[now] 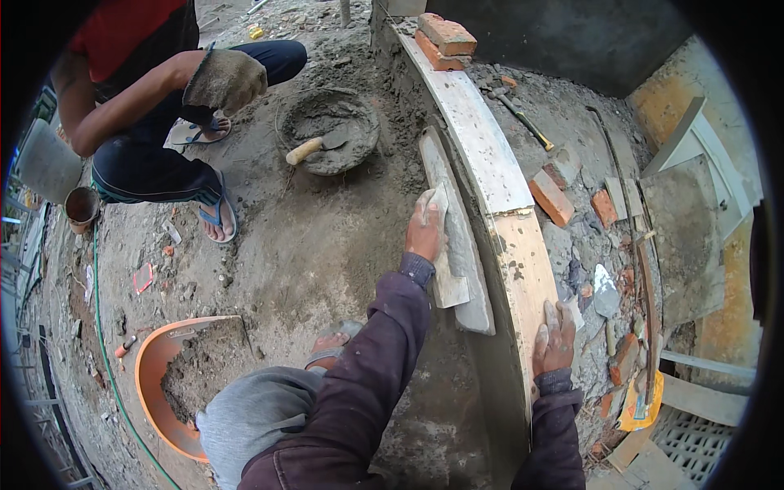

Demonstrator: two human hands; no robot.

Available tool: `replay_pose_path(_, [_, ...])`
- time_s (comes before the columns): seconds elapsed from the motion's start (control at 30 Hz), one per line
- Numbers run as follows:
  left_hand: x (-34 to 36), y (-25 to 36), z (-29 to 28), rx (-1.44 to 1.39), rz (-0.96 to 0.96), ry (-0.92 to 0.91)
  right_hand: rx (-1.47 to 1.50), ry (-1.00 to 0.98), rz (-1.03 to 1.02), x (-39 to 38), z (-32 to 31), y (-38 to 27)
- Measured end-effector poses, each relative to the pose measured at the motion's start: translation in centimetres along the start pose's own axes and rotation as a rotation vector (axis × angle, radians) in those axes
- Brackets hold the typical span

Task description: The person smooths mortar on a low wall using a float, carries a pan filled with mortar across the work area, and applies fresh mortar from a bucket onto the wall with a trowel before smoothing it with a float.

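My left hand [425, 227] is closed round the pale handle of a long, grey wooden plastering float [469, 282]. The float lies along the side of a low wall with wet grey mortar [500, 371]. On top of this wall runs a wooden plank [518, 253], splashed with mortar. My right hand [555, 339] lies on the nearer, bare-wood stretch of the plank, fingers stretched out. Beyond my left hand stands a round black basin [359, 110] of mortar. A trowel with a wooden handle [305, 151] rests in it.
A co-worker [147, 159] squats at the far left, one hand in a cloth [233, 82]. Two bricks [445, 41] weigh down the plank's far end. An orange container [155, 384] of sand lies near my knee. Right of the wall are a hammer [527, 122], loose bricks [552, 198] and rubble.
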State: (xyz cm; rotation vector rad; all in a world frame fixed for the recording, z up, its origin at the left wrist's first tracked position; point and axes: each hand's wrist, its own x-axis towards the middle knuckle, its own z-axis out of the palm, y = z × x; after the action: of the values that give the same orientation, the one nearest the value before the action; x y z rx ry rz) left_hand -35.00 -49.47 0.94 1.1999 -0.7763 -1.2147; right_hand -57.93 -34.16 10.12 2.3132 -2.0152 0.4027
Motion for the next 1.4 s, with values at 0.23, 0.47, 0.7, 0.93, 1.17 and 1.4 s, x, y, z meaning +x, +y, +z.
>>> replay_pose_path(0.23, [-0.3,-1.8,1.6,0.061,0.036,-0.051,0.003,0.032,-0.012,0.1,0.1,0.3])
replay_pose_path(0.47, [-2.0,-2.8,1.1,0.241,0.126,-0.128,0.005,0.024,0.002,-0.1,0.0,0.1])
replay_pose_path(0.7, [-9.0,-2.1,0.9,0.414,0.145,-0.162,-0.032,0.019,-0.028,-0.1,0.4,0.0])
replay_pose_path(0.93, [-16.0,-3.4,0.9,0.321,0.043,-0.280,-0.045,0.026,-0.035,-0.1,0.5,-0.2])
replay_pose_path(1.17, [-27.5,-5.9,3.6,0.204,0.093,-0.208,-0.050,-0.006,-0.048,-0.2,0.5,-0.4])
replay_pose_path(1.4, [-21.8,-5.6,4.0,0.152,0.114,0.036,-0.052,-0.009,-0.028,-0.3,0.3,-0.5])
